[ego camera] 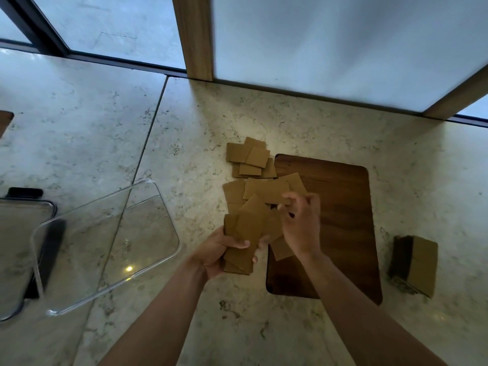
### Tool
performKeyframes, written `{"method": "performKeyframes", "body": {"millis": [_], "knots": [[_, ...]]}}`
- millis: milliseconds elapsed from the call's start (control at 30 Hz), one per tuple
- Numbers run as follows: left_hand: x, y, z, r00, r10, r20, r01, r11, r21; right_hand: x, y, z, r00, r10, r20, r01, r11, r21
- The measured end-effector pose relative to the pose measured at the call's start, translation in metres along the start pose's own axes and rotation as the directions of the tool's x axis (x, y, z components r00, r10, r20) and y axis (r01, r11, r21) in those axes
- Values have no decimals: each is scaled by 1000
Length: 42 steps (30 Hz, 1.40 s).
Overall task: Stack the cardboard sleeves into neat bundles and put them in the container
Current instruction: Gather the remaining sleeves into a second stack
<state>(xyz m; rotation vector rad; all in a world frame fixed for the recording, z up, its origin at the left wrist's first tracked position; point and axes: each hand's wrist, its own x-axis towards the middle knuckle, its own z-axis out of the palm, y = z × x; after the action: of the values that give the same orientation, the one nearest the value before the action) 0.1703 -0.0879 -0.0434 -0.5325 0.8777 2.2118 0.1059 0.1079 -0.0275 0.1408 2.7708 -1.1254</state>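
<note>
My left hand [219,253] grips an uneven bundle of flat brown cardboard sleeves [247,233], fanned and tilted. My right hand [301,223] pinches the edge of one long sleeve [266,191] just above that bundle. Loose sleeves lie under both hands, and another small heap [249,159] sits farther back on the marble. A neat finished stack [416,265] stands at the right. The clear plastic container [111,244] sits empty to the left of my hands.
A dark wooden board [340,207] lies under my right hand on the marble counter [184,128]. A lidded container with a black clip [23,233] is at the far left. A frosted panel with wooden posts [198,35] backs the counter.
</note>
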Motion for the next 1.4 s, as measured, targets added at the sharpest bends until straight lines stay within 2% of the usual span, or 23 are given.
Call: {"method": "performKeyframes", "body": {"millis": [67, 100, 167, 267, 333, 367, 433, 467, 500, 567, 633, 700, 767, 833, 900, 1000, 1067, 1133, 1233, 1267, 1300, 1333, 1400], "knots": [[0, -4, -9, 991, 100, -93, -109, 989, -104, 2, 6, 11, 992, 23, 122, 25, 924, -381], [1, -5, -11, 982, 139, -129, -159, 976, -152, -1, 8, 16, 981, 14, 195, 84, 872, -482], [2, -6, -13, 965, 190, -181, -229, 946, -229, -7, 9, 25, 974, -4, 226, 115, 869, -481], [1, 0, -11, 937, 238, -256, -301, 921, -247, -7, 11, 24, 990, -49, 131, 85, 956, -282], [2, 4, -6, 898, 279, -340, -343, 928, -145, -5, 8, 17, 996, 51, 77, -46, 997, -56], [3, 6, -2, 874, 306, -376, -354, 933, -62, -7, 5, 14, 987, 151, 60, -156, 984, 91], [9, 7, 6, 851, 345, -396, -324, 938, 121, -12, -3, 14, 932, 325, 159, -361, 855, 373], [12, 7, 10, 859, 339, -384, -292, 940, 176, -17, -5, 18, 913, 334, 233, -405, 805, 433], [15, 5, 14, 868, 321, -378, -260, 944, 205, -22, -7, 21, 915, 292, 278, -389, 820, 419], [22, 1, 16, 880, 283, -382, -219, 955, 201, -31, -5, 25, 965, 170, 202, -225, 930, 292], [22, -3, 14, 889, 250, -384, -235, 968, 86, -31, 8, 21, 996, 91, -11, -91, 996, -21], [20, -5, 9, 887, 255, -385, -266, 964, 25, -32, 16, 14, 987, 149, -56, -159, 892, -422], [18, -8, 7, 878, 288, -381, -305, 952, 18, -37, 24, 14, 977, 210, 27, -160, 816, -555], [15, -10, 7, 860, 316, -400, -334, 942, 28, -35, 28, 11, 975, 218, 50, -180, 898, -401], [12, -10, 6, 832, 335, -442, -331, 939, 89, -25, 27, 1, 947, 299, 117, -287, 951, -111], [8, -11, 7, 811, 377, -448, -299, 924, 238, -21, 10, 4, 883, 364, 295, -453, 826, 335], [8, -11, 8, 795, 405, -452, -296, 909, 294, -25, -7, 21, 853, 335, 401, -500, 747, 439], [9, -8, 7, 732, 410, -544, -288, 910, 298, -24, -20, 41, 874, 289, 391, -433, 829, 354], [5, -1, -2, 648, 373, -664, -288, 927, 240, -8, -27, 54, 983, 135, 122, -151, 980, 128], [2, 0, -7, 631, 371, -681, -302, 926, 225, -2, -30, 58, 991, 31, 130, -33, 999, 13], [1, 0, -8, 623, 372, -688, -317, 924, 212, 4, -33, 60, 976, -81, 202, 114, 980, -160], [-1, 1, -8, 615, 374, -694, -329, 922, 205, 8, -35, 65, 940, -165, 300, 266, 903, -338], [-3, 0, -9, 589, 401, -701, -332, 912, 242, 13, -40, 73, 893, -237, 382, 414, 765, -493]]}}
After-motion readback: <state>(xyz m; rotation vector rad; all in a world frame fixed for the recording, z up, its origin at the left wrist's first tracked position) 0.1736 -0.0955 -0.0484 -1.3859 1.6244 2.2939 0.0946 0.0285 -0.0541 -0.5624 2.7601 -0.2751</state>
